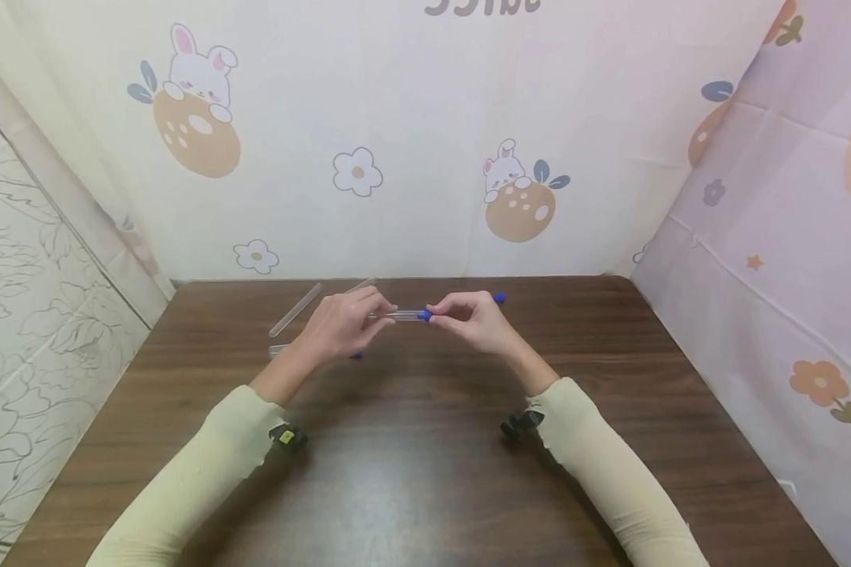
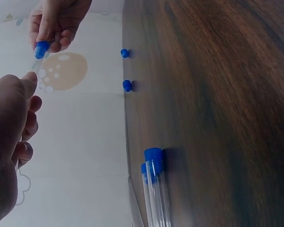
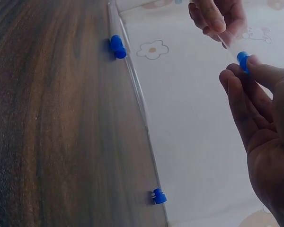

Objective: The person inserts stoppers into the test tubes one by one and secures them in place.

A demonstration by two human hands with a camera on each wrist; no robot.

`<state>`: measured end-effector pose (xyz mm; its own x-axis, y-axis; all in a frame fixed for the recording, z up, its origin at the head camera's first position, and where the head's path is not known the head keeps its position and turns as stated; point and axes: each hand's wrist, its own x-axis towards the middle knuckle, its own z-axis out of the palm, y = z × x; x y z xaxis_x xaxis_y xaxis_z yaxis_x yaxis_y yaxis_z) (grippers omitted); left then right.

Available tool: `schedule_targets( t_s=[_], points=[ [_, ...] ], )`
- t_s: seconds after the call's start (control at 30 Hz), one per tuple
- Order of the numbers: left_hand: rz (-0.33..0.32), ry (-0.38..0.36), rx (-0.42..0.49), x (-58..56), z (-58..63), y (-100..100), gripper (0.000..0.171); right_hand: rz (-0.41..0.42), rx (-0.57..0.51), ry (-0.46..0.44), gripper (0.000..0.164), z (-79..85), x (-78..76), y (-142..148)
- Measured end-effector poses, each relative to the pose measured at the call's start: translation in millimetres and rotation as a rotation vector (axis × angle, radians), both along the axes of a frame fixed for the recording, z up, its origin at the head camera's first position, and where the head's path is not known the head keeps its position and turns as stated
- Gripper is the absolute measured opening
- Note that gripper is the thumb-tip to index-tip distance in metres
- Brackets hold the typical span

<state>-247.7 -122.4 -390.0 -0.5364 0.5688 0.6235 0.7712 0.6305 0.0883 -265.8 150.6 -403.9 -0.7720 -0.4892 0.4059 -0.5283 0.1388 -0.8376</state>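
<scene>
My left hand point(image 1: 343, 321) grips a clear test tube point(image 1: 404, 316), held lengthwise between the hands above the table. At the tube's right end, the thumb and fingers of my right hand point(image 1: 478, 321) pinch a blue cap point(image 1: 425, 315). The right wrist view shows this blue cap point(image 3: 243, 60) at the tube's mouth, the thumb pressed against it. Part of the tube is hidden inside the left fingers.
Capped tubes point(image 2: 155, 189) lie side by side on the wooden table point(image 1: 397, 472), partly behind the left forearm. Uncapped clear tubes point(image 1: 295, 310) lie near the back left. Two loose blue caps point(image 2: 127, 85) sit toward the back, beyond the right hand. A printed curtain point(image 1: 425, 220) hangs behind.
</scene>
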Motion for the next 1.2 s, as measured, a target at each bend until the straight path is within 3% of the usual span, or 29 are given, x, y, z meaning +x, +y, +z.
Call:
schedule_targets(
  t_s=[0.33, 0.6, 0.9, 1.2],
  points=[
    [0.001, -0.058, 0.042, 0.7, -0.4, -0.4, 0.016, -0.031, 0.024, 0.039, 0.018, -1.3, -2.7, 3.4],
    [0.003, -0.076, 0.051, 1.0, -0.5, -1.1, 0.016, -0.063, 0.048, 0.005, 0.024, 0.0, -3.6, 5.7],
    [0.025, -0.076, 0.039, 1.6, 1.4, -7.8, 0.016, -0.053, 0.040, -0.024, 0.026, 21.3, 10.9, 9.5],
    [0.016, -0.073, 0.035, 0.4, 2.7, -20.9, 0.016, -0.089, 0.045, -0.025, 0.024, 24.3, 7.9, 19.8]
  ],
)
